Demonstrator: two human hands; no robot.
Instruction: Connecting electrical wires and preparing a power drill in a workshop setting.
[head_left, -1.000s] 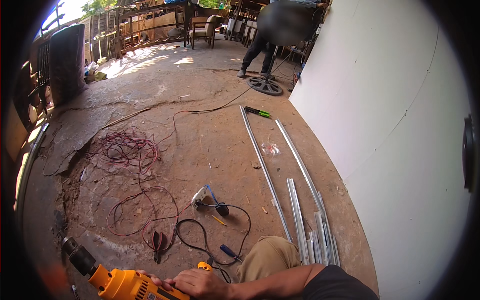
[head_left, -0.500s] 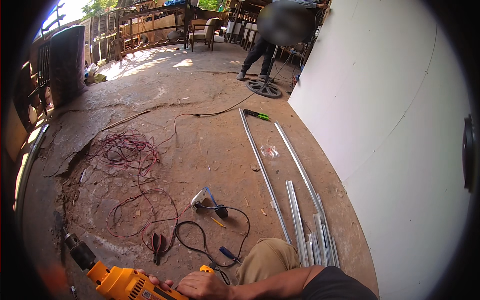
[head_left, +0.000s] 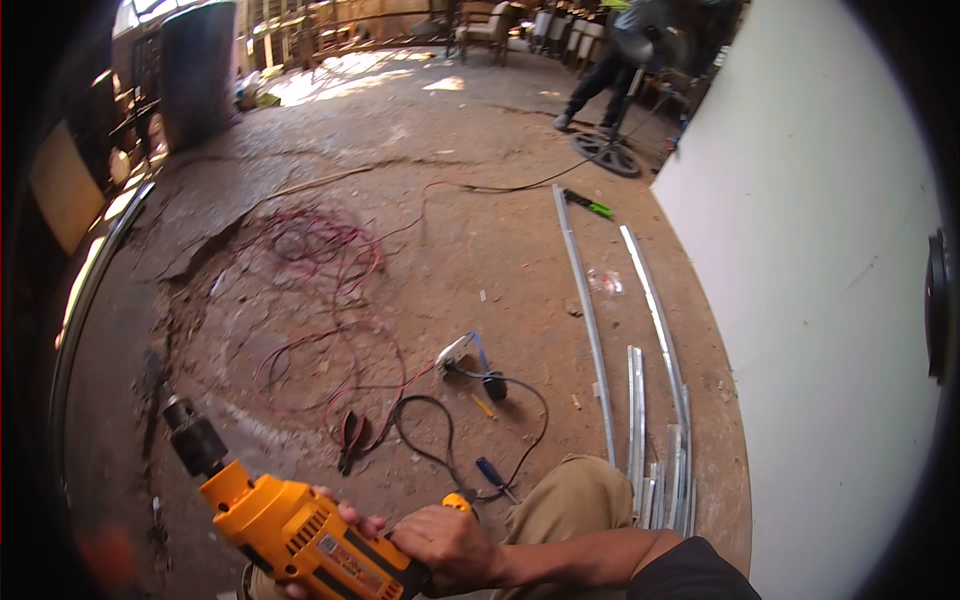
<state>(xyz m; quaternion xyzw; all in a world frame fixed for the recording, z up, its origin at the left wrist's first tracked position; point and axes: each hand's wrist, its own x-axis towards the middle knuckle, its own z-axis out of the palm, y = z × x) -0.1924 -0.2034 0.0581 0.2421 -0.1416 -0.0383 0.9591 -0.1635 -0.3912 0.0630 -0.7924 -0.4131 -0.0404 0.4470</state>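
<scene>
Floor (head_left: 500, 240): brown, cracked, spreads fwd of both hands.
White panel (head_left: 840, 300): looks upright, well off to R of R hand.
Metal strips (head_left: 585, 310): long, thin, on floor, fwd-R of R hand; long ones run approx. away from it.
Red-black cable (head_left: 315, 240): loose tangle on floor, well fwd-L of R hand.
Drill (head_left: 290, 515): yellow body, held in both hands. Long axis diag.: rear at R hand, nose fwd-L, past L hand. Whether it also rests on anything: can't tell.
R hand (head_left: 440, 545): wrapped round drill's rear end, knuckles up; farther from nose.
L hand (head_left: 362, 517): fingers curled round mid-body from beneath, palm hidden by drill; nearer the nose.
Chuck (head_left: 196, 438): blk, at drill's nose, fwd-L of both hands. Bit type: can't tell.
Socket block (head_left: 455, 352): white, on floor, fwd of R hand, w/ plugs in.
Pliers (head_left: 347, 452): on floor, fwd-L of R hand.
Screwdriver (head_left: 489, 470): blue handle, on floor, just fwd-R of R hand.
</scene>
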